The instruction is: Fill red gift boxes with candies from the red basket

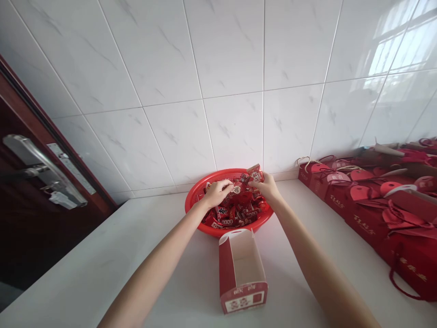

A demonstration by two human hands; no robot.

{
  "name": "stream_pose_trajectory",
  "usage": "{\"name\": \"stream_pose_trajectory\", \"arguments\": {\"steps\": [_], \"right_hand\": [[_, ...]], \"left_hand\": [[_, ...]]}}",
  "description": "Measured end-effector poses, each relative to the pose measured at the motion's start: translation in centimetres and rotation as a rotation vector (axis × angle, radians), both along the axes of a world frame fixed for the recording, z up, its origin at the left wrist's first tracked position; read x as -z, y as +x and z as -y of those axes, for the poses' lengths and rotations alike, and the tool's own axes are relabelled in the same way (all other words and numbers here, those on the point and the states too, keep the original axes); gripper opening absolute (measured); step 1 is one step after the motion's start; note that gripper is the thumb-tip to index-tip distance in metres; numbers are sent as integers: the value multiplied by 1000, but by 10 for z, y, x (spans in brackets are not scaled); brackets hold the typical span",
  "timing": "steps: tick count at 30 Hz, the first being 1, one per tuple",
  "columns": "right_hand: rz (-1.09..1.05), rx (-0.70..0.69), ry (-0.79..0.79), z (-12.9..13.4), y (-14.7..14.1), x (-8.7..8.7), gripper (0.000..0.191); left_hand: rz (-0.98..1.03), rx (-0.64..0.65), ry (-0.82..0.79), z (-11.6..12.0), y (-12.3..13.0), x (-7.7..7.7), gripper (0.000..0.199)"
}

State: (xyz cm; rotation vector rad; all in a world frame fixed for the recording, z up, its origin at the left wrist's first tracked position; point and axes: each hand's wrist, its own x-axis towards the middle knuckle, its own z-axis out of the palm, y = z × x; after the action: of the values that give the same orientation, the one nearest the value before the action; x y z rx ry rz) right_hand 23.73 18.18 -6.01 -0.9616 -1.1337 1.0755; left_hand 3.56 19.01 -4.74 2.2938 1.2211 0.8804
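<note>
The left forearm and the right forearm are both bare, slim and smooth in outline, broadest at the near edge and tapering to narrow wrists at the far end. The left grip is a bare hand with slender fingers; the right grip, also bare, is similarly slight in build.

Red, gold-lettered gift bags along the right side of my white table, dark reddish-brown door past its left edge, grey-veined white wall tiles behind.
</note>
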Motion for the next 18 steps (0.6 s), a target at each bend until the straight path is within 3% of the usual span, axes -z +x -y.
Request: {"name": "stream_pose_trajectory", "arguments": {"steps": [6,18], "right_hand": [[30,-14,23,-3,0,2,21],[55,-71,-43,0,0,-1,22]], "left_hand": [[174,-41,15,-3,-2,3,28],[242,41,44,3,0,-3,28]]}}
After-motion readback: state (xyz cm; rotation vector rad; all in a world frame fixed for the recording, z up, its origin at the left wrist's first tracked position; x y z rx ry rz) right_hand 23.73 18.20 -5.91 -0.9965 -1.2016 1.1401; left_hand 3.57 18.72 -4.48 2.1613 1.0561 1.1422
